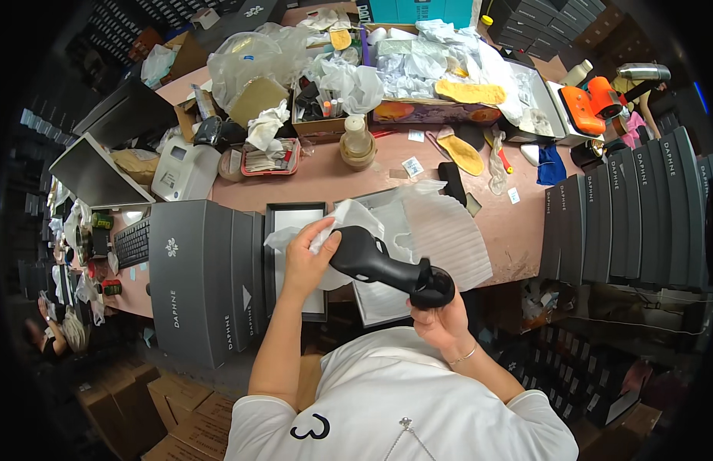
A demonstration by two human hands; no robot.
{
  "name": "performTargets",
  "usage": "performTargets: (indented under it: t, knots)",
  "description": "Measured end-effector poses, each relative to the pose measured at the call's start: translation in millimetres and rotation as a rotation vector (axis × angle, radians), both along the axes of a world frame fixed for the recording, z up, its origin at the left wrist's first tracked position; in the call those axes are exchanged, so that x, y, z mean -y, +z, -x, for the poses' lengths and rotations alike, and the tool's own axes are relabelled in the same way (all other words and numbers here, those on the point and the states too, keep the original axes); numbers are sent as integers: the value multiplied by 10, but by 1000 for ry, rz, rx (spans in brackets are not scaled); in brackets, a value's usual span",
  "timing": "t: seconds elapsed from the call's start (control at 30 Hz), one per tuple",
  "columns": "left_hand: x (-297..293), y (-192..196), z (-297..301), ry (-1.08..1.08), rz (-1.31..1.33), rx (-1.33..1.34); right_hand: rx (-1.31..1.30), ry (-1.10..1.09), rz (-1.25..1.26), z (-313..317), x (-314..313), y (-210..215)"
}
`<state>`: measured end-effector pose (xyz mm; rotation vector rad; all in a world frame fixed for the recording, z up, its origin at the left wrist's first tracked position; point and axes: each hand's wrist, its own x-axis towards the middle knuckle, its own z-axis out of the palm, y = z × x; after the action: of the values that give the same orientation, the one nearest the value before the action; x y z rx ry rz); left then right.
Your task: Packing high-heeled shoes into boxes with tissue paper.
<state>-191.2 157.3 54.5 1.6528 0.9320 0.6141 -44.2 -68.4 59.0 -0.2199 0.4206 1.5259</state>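
A black high-heeled shoe (pixel 379 265) is held above the table's near edge. My right hand (pixel 441 321) grips its toe end from below. My left hand (pixel 306 257) presses a wad of white tissue paper (pixel 337 219) into the shoe's heel opening. Under the shoe lies an open grey shoe box (pixel 379 303) lined with white paper, and a ribbed white foam sheet (pixel 445 234) spreads to its right. A flat grey box lid (pixel 293 265) sits just to the left.
Stacked dark grey shoe boxes stand at left (pixel 202 276) and right (pixel 625 223). The pink table (pixel 325 177) behind is crowded with tissue paper, yellow insoles (pixel 470 92), a tape roll (pixel 357 142), a white printer (pixel 183 170) and an orange tool (pixel 591 100). Cardboard cartons (pixel 179 407) sit on the floor at left.
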Motion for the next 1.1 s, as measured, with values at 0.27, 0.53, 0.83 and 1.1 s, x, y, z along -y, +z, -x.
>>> performTargets:
  t: [0.27,0.53,0.83,1.1]
  knots:
    - [18,727,334,-72,-549,-208,152,166,-28,62,-234,-82]
    - [253,868,473,-135,-598,-209,94,188,-83,202,-330,-102]
    - [900,667,303,-236,-764,252,666,170,-123,386,-580,42]
    - [1069,665,238,-280,-619,479,1726,8,-12,417,-735,-13]
